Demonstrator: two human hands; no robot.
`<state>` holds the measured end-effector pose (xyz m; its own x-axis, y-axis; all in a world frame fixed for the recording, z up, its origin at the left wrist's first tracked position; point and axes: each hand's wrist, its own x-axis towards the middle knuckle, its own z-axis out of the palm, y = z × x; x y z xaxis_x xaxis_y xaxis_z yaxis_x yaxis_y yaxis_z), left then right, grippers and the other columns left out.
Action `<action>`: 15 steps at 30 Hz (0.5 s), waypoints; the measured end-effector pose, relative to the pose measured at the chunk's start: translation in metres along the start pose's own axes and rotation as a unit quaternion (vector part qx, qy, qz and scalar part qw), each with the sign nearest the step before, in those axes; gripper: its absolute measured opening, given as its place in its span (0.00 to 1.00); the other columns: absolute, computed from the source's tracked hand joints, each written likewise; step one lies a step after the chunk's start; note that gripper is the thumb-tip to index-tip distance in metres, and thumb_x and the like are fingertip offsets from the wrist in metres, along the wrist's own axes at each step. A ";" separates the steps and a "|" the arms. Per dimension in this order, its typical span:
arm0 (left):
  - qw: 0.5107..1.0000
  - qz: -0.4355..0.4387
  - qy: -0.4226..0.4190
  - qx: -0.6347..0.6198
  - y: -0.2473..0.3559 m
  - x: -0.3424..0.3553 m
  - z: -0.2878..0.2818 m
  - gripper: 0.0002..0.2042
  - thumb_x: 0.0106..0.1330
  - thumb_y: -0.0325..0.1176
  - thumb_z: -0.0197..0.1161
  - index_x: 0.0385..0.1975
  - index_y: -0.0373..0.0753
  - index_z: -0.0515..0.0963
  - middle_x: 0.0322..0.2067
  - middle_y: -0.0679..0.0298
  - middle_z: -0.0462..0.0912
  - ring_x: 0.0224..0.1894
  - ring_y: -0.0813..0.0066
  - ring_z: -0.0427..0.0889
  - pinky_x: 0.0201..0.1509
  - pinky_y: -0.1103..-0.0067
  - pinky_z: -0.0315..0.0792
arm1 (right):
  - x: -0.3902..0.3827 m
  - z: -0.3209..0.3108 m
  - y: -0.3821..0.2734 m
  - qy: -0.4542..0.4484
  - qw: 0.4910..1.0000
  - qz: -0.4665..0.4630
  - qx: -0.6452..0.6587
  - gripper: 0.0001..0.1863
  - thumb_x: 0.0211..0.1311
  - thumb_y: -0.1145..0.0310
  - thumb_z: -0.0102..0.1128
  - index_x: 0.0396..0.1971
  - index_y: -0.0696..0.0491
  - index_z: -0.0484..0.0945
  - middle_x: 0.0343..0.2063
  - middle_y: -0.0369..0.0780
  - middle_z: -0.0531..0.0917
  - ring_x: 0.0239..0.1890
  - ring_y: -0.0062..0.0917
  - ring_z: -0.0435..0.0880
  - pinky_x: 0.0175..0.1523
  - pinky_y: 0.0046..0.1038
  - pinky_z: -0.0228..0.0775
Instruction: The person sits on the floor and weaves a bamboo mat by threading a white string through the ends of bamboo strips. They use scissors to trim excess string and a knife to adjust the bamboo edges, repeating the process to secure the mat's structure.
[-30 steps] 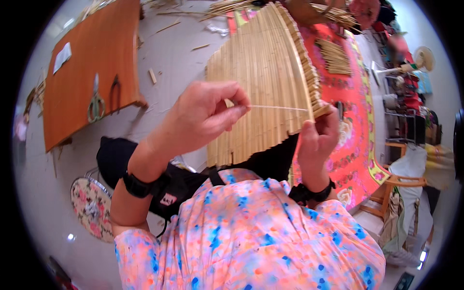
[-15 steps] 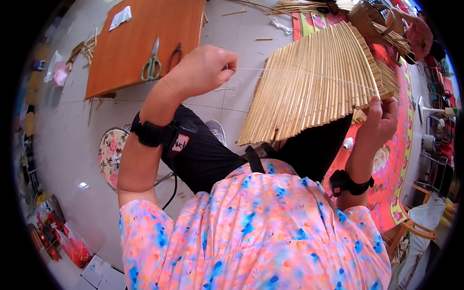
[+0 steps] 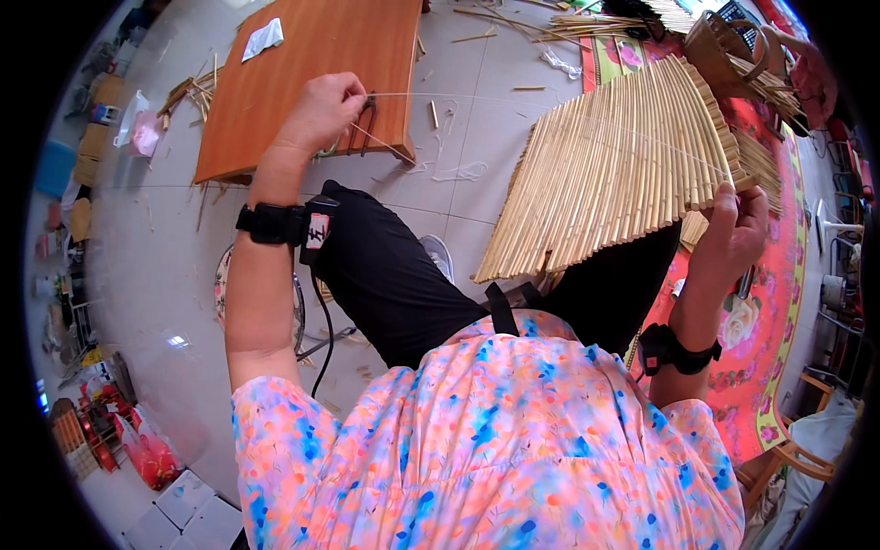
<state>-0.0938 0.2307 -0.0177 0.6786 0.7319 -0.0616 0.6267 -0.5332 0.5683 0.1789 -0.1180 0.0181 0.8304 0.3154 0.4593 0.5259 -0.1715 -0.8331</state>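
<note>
A fan-shaped mat of thin bamboo or reed sticks (image 3: 605, 165), bound side by side, lies slanted across my right thigh. My right hand (image 3: 736, 229) is closed on its right edge, thumb on top. From near that edge a white thread (image 3: 440, 94) runs over the sticks and stretches left to my left hand (image 3: 323, 112). The left hand is closed, pinching the thread above the wooden table; a slack length hangs from it towards the table's corner. Beside it lies a dark-handled tool (image 3: 368, 117), and green-handled scissors are mostly hidden behind the hand.
The brown wooden table (image 3: 321, 46) bears a white wrapper (image 3: 263, 40). Loose thread (image 3: 463, 172) and stray sticks lie on the tiles. On the right are a red floral mat (image 3: 765, 367), a woven basket (image 3: 710, 55) and another person's hand (image 3: 788, 46). A stool (image 3: 220, 289) stands left.
My left hand has moved left and away from me, over the table, drawing the thread out longer. My right hand keeps its grip on the stick mat. The view has shifted slightly.
</note>
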 end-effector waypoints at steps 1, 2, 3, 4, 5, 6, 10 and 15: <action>0.999 -0.028 0.005 -0.035 0.000 0.000 -0.005 0.09 0.65 0.33 0.56 0.31 0.34 0.78 0.22 0.60 0.81 0.19 0.71 0.79 0.27 0.77 0.75 | -0.002 0.002 -0.003 0.002 1.000 -0.003 -0.001 0.09 0.60 0.70 0.59 0.37 0.60 0.73 0.28 0.35 0.80 0.30 0.14 0.75 0.37 0.19 0.69; 0.997 -0.027 0.024 -0.067 0.001 0.001 -0.009 0.08 0.66 0.33 0.56 0.32 0.35 0.78 0.22 0.62 0.80 0.18 0.76 0.77 0.24 0.80 0.73 | -0.003 0.004 -0.005 0.004 1.000 -0.006 -0.001 0.09 0.60 0.71 0.59 0.36 0.60 0.73 0.28 0.35 0.80 0.29 0.14 0.75 0.36 0.19 0.69; 0.994 -0.028 0.042 -0.097 0.003 0.000 -0.015 0.08 0.68 0.33 0.55 0.33 0.36 0.78 0.21 0.65 0.79 0.17 0.81 0.75 0.22 0.82 0.70 | -0.004 0.004 -0.006 0.000 1.000 -0.010 -0.011 0.10 0.59 0.71 0.60 0.36 0.60 0.73 0.28 0.35 0.80 0.29 0.14 0.75 0.37 0.19 0.69; 0.990 -0.029 0.061 -0.127 0.005 -0.001 -0.021 0.08 0.69 0.33 0.55 0.34 0.36 0.77 0.20 0.67 0.78 0.16 0.86 0.74 0.20 0.85 0.68 | -0.005 0.004 -0.006 -0.005 1.000 -0.014 -0.021 0.10 0.59 0.71 0.60 0.36 0.60 0.73 0.28 0.36 0.80 0.30 0.14 0.76 0.37 0.19 0.69; 0.984 -0.029 0.067 -0.161 0.009 -0.003 -0.028 0.09 0.70 0.36 0.54 0.35 0.37 0.78 0.21 0.68 0.78 0.17 0.86 0.74 0.21 0.86 0.69 | -0.006 0.004 -0.007 -0.009 0.999 -0.018 -0.031 0.10 0.58 0.71 0.60 0.36 0.60 0.73 0.28 0.36 0.80 0.30 0.15 0.76 0.37 0.19 0.70; 0.978 -0.027 0.071 -0.196 0.013 -0.003 -0.034 0.11 0.71 0.38 0.54 0.36 0.38 0.78 0.22 0.68 0.79 0.17 0.86 0.75 0.23 0.86 0.70 | -0.008 0.005 -0.008 -0.010 1.000 -0.021 -0.021 0.09 0.60 0.71 0.59 0.36 0.60 0.73 0.28 0.35 0.79 0.30 0.14 0.75 0.37 0.19 0.69; 0.952 -0.002 0.083 -0.293 0.026 -0.004 -0.064 0.18 0.74 0.47 0.49 0.41 0.39 0.79 0.27 0.69 0.81 0.24 0.84 0.80 0.31 0.86 0.75 | -0.017 0.008 -0.011 -0.021 0.999 -0.033 0.001 0.09 0.59 0.73 0.58 0.37 0.60 0.73 0.29 0.35 0.78 0.31 0.14 0.75 0.37 0.19 0.70; 0.921 0.135 0.086 -0.355 0.053 -0.003 -0.126 0.17 0.72 0.44 0.53 0.48 0.37 0.77 0.33 0.62 0.84 0.36 0.72 0.85 0.46 0.79 0.77 | -0.024 0.003 -0.009 -0.042 0.998 -0.040 0.008 0.13 0.52 0.75 0.65 0.35 0.60 0.72 0.29 0.38 0.80 0.31 0.16 0.80 0.38 0.21 0.77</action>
<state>-0.1106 0.2535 0.1161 0.6636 0.7023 0.2578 -0.0065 -0.3392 0.9407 0.1539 -0.1215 0.0135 0.7672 0.4043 0.4979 0.5866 -0.1283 -0.7997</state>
